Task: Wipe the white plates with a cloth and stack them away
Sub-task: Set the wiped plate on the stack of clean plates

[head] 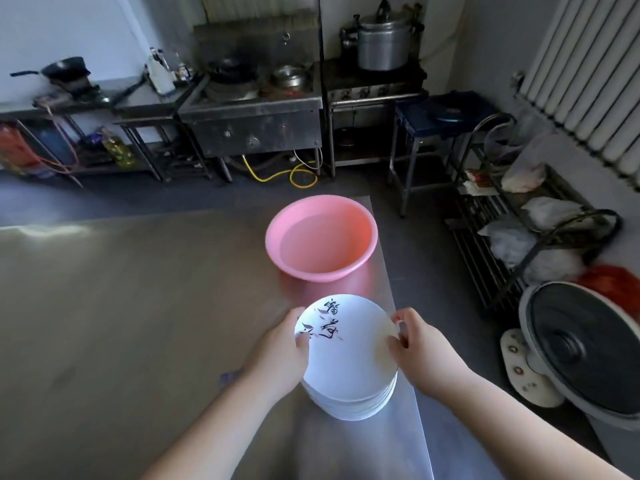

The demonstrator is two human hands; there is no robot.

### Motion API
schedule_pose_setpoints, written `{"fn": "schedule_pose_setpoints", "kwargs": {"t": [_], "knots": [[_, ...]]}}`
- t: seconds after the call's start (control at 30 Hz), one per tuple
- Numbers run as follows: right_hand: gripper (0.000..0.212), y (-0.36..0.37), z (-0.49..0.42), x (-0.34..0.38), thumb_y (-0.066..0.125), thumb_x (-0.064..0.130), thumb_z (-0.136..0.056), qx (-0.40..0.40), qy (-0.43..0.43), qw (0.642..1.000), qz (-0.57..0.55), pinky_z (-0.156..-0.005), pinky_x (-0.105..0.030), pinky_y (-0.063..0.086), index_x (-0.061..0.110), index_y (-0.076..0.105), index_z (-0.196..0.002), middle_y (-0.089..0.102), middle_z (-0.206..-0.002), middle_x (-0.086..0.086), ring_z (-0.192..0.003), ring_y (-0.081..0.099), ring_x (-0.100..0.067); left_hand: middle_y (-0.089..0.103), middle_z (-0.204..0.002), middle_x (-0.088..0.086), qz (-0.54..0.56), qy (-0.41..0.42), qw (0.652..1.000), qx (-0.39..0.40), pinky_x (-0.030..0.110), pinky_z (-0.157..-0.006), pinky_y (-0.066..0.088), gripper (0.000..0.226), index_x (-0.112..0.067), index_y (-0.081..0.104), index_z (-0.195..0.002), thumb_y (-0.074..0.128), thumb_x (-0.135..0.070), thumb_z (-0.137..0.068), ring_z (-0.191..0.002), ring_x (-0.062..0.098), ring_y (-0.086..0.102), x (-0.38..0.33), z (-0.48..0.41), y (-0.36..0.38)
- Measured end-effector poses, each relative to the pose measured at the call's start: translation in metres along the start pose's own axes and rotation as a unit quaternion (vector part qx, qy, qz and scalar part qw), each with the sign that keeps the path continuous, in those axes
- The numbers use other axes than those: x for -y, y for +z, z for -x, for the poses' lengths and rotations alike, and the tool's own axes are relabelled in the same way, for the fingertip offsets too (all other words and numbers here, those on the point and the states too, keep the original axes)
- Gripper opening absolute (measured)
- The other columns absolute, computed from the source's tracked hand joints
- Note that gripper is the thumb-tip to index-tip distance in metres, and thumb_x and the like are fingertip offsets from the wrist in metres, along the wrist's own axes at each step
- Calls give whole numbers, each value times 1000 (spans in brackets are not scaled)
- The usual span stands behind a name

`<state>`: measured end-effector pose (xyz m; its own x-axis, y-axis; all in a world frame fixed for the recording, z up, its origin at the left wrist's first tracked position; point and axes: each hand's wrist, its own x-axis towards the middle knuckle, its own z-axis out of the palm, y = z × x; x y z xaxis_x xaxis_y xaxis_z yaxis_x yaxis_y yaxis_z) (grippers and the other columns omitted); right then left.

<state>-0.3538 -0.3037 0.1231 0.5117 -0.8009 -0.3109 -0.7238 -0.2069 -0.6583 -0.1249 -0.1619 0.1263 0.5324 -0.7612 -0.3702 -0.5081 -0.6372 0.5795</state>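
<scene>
I gripped the plate [346, 351] by its rims: left hand [282, 344] fingers curled over one edge, right hand [417, 344] pinching the other. The stack [349, 405] lay directly beneath my fingers. Judged step: taking a plate for wiping. The next move required a cloth, and none was visible.

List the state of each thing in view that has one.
top plate: atop the stack, held at both rims, writing up.
plate stack: piled on the steel table.
left hand: grips the top plate's left rim.
right hand: grips its right rim.
pink basin: upright, seems to hold water.
pressure cooker: lid on.
</scene>
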Motion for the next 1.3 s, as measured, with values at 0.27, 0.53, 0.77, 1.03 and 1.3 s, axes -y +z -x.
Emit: {"fn": "schedule_pose_setpoints", "kwargs": {"t": [0.27, 0.53, 0.77, 1.03, 1.3], "knots": [[18, 10, -10, -7, 50, 37, -98, -13, -30, 997, 77, -60, -44, 56, 34, 43, -115, 65, -70, 5, -62, 64, -15, 66, -81, -2, -204, 54, 977, -34, 40, -69, 56, 27, -38, 39, -131, 41, -38, -104, -77, 31, 64, -9, 0, 4], [28, 18, -7, -21, 50, 46, -101, -43, -42, 993, 104, -62, -37, 57, 39, 46, -128, 65, -79, 12, -70, 64, -7, 69, -81, -7, -136, 12, 989, -55, 33, -60, 51, 34, -49, 41, -135, 42, -51, -101, -75, 22, 67, 2, 6, 12], [45, 33, 0, -44, 49, 64, -100, -12, 23, 996, -85, -80, -19, 50, 35, 59, -132, 67, -115, 18, -96, 65, 6, 72, -80, -23, 87, -35, 992, -82, 7, -69, 43, 9, -37, 66, -108, 63, -39, -100, -81, -11, 63, 16, 35, 31], [40, 46, 2, -44, 40, 50, -106, -24, 13, 991, -130, -80, -30, 47, 27, 59, -81, 63, -88, 2, -93, 57, -10, 62, -72, -15, 291, -17, 950, -114, 8, -68, 42, 20, -18, 66, -114, 62, -3, -101, -66, -8, 56, 22, 46, 68], [39, 56, 0, -38, 23, 39, -111, -42, 2, 996, -81, -83, -34, 40, 31, 54, -88, 61, -94, 10, -102, 52, -10, 75, -88, -21, 354, -54, 920, -159, 8, -68, 45, 25, -18, 68, -119, 59, -3, -101, -77, -7, 65, 9, 43, 81]]}}
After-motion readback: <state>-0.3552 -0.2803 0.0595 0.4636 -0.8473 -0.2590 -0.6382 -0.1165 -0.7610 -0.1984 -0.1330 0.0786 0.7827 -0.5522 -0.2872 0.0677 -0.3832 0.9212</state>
